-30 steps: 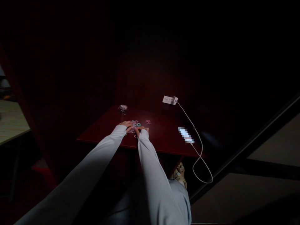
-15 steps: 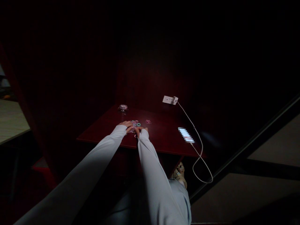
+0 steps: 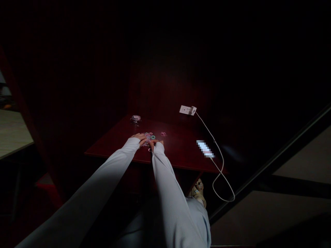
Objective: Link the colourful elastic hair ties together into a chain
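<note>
A small pile of pink, purple and green rings that look like hair ties (image 3: 147, 137) lies on the dark red table, between my hands. My left hand (image 3: 139, 136) rests at the pile's left side, its fingers stretched out onto the rings. From the right, my right hand (image 3: 156, 141) reaches into the same pile with fingers bent together; what they pinch is too small to make out. A green ring (image 3: 153, 137) shows just beyond the right fingers, and a pink ring (image 3: 149, 150) lies close below them. Apart from the pile sits a pink cluster of ties (image 3: 163, 134).
A clear round jar (image 3: 136, 119) stands at the table's (image 3: 113, 146) back left. To the right lies a lit phone (image 3: 205, 148), its white cable (image 3: 221, 158) looping over the edge from a wall socket (image 3: 185, 110). Dark panels surround the table.
Both hands stay at the pile, with slight finger movement among the rings. Nothing else visibly moves.
</note>
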{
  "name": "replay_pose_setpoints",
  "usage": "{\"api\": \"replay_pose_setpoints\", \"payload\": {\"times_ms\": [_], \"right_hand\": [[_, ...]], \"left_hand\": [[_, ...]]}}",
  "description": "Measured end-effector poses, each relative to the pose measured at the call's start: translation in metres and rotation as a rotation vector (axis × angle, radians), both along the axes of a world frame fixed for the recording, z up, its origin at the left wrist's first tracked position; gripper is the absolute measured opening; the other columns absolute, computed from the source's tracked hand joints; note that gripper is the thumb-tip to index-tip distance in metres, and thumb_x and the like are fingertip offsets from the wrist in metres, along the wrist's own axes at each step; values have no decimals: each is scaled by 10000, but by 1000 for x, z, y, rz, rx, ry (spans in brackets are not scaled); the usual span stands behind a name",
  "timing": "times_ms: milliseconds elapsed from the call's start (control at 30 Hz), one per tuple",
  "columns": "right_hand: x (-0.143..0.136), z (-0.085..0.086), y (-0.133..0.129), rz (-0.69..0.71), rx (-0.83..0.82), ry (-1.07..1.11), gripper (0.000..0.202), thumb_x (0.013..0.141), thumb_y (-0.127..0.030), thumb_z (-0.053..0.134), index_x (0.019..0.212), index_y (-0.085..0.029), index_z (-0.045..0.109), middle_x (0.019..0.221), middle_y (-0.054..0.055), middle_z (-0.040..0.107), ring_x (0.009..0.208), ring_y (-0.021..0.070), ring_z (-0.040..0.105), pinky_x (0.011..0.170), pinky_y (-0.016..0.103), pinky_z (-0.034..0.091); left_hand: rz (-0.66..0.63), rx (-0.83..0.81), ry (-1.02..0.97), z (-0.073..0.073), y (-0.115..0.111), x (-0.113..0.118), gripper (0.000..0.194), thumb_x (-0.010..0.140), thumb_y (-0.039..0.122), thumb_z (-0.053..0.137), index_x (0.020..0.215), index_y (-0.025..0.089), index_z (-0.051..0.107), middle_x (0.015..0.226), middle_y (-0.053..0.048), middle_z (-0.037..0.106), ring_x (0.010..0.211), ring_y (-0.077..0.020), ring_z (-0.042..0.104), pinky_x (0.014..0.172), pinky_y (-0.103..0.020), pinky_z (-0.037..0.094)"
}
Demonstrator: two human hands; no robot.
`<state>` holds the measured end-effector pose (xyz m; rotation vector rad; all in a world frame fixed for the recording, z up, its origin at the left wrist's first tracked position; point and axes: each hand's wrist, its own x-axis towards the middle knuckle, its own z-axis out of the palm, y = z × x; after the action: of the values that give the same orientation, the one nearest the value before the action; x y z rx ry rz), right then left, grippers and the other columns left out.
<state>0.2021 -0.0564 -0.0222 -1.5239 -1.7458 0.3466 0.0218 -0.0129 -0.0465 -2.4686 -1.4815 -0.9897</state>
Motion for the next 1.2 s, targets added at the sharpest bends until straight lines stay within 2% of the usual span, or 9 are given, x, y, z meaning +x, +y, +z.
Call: {"api": "replay_pose_setpoints", "payload": {"times_ms": [200, 333, 500, 667, 1000, 1200], "right_hand": [[0, -1, 1, 18, -13, 2, 161, 947, -294, 697, 943, -231, 845, 899, 46, 753, 1013, 210, 625, 909, 264, 516], [-1, -1, 0, -19, -32, 41, 162, 939, -294, 713, 990, -217, 847, 940, 47, 739, 978, 192, 628, 898, 256, 521], [0, 4, -4, 1, -55, 24, 150, 942, -296, 721, 984, -221, 844, 898, 36, 726, 1000, 191, 627, 910, 252, 515], [0, 4, -3, 10, -44, 19, 124, 936, -274, 731, 958, -236, 847, 873, 31, 719, 995, 187, 636, 897, 240, 517], [0, 5, -4, 28, -56, -12, 173, 969, -283, 682, 989, -220, 843, 925, 48, 756, 1048, 199, 623, 940, 261, 512], [1, 3, -3, 17, -37, 16, 159, 942, -286, 704, 979, -220, 844, 932, 52, 748, 1024, 201, 637, 926, 267, 527]], "left_hand": [[19, 44, 23, -1, 2, -2, 300, 1018, 334, 496, 1036, 267, 788, 1080, -60, 775, 1028, -224, 666, 880, -319, 527], [43, 24, 52, 1, 0, -2, 308, 1027, 322, 478, 1079, 251, 773, 1124, -62, 772, 1078, -223, 671, 923, -316, 526], [83, 7, 62, 0, -1, 0, 285, 1036, 327, 496, 1059, 245, 768, 1166, -59, 770, 1115, -217, 679, 943, -308, 519], [73, 8, 28, -4, 1, 0, 268, 1036, 330, 521, 1085, 251, 773, 1178, -58, 771, 1123, -218, 680, 988, -319, 508], [49, 26, 52, -6, 8, -2, 258, 1026, 318, 538, 1060, 248, 784, 1146, -53, 783, 1091, -215, 679, 920, -309, 515], [62, 14, 53, -5, 7, -1, 267, 1026, 310, 531, 1058, 246, 788, 1156, -55, 781, 1096, -213, 675, 931, -307, 514]]}}
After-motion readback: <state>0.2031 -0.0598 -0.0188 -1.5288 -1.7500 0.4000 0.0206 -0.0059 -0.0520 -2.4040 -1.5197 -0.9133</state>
